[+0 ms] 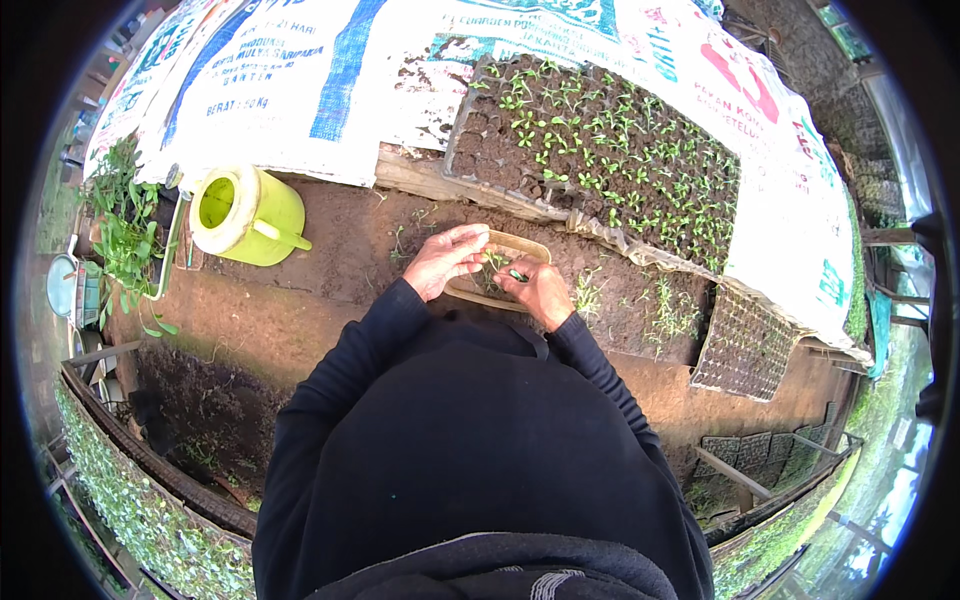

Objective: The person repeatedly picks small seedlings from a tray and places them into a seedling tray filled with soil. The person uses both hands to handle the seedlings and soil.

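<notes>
A shallow beige oval tub (521, 241) lies before me, and both hands are over it. My left hand (448, 264) is at its left side, fingers bent towards a small green seedling (495, 261). Whether those fingertips pinch the seedling or only lie beside it, I cannot tell. From the other side, my right hand (541, 291) comes in with fingers closed around a small green item (517, 275), mostly hidden by the fingers. Beyond the tub, a black plug tray (465, 146) of dark soil carries many young seedlings.
White printed woven sacks (285, 97) cover the raised bench behind the seedling tray. A yellow-green watering can (281, 217) stands at left, near leafy plants (124, 247). Loose seedlings (671, 311) lie on the soil at right, beside another plug tray (742, 345) leaning on the bench edge.
</notes>
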The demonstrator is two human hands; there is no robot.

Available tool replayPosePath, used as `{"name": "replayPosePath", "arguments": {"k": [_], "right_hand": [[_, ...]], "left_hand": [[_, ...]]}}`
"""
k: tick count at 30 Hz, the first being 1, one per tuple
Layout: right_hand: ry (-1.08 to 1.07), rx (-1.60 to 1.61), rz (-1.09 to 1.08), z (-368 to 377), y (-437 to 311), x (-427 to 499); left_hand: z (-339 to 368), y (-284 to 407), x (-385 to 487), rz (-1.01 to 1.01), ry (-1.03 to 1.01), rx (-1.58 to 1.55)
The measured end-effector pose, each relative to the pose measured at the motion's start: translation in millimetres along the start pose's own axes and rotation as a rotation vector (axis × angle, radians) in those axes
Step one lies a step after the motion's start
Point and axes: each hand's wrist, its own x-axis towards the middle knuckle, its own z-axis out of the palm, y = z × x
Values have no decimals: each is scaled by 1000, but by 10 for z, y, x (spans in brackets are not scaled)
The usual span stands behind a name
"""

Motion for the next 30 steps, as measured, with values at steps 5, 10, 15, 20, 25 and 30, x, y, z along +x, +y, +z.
{"name": "replayPosePath", "arguments": {"k": [5, 10, 15, 20, 25, 30], "right_hand": [[6, -151, -42, -21, -61, -55], [-14, -270, -86, -22, 8, -87], [-70, -291, 16, -121, 198, -104], [-53, -54, 38, -337, 284, -111], [-113, 58, 52, -438, 217, -89], [-185, 232, 62, -445, 168, -69]], "left_hand": [[50, 15, 4, 25, -49, 100], [86, 44, 12, 48, 18, 138], [17, 124, 1, 162, 20, 44], [-25, 125, -25, 167, 12, 174], [31, 114, -60, 206, -146, 233], [192, 158, -34, 249, -339, 400]]}}
